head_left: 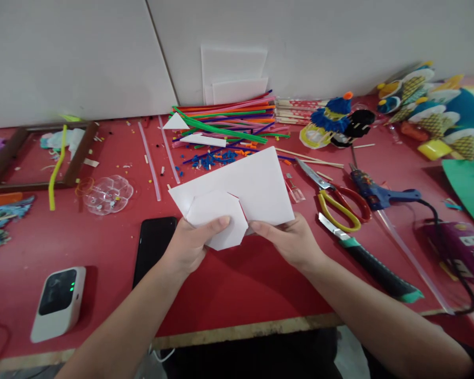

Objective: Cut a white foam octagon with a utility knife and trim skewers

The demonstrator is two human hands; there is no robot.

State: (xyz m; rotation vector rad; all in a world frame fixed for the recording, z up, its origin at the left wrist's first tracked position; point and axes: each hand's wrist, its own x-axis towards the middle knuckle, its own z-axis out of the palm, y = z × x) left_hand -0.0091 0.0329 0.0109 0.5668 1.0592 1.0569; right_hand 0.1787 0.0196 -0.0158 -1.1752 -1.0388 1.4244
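Between both hands, above the red table, is a white sheet (260, 176) with straight edges, tilted up to the right. A smaller white many-sided piece (211, 213) overlaps its lower left. My left hand (193, 239) is closed on the smaller piece, its thumb flat on top and its fingers mostly hidden beneath; it also reaches the sheet's left corner. My right hand (290, 237) pinches the sheet's lower right edge, thumb on top near the small piece's right side. Whether the two pieces are joined I cannot tell.
Scissors (327, 192), a box cutter (367, 266) and a blue glue gun (379, 192) lie to the right. A black phone (154, 247) and a white device (59, 302) lie left. Pipe cleaners (225, 123) and white scraps (176, 121) lie behind. Finished-looking craft figures (426, 105) stand back right.
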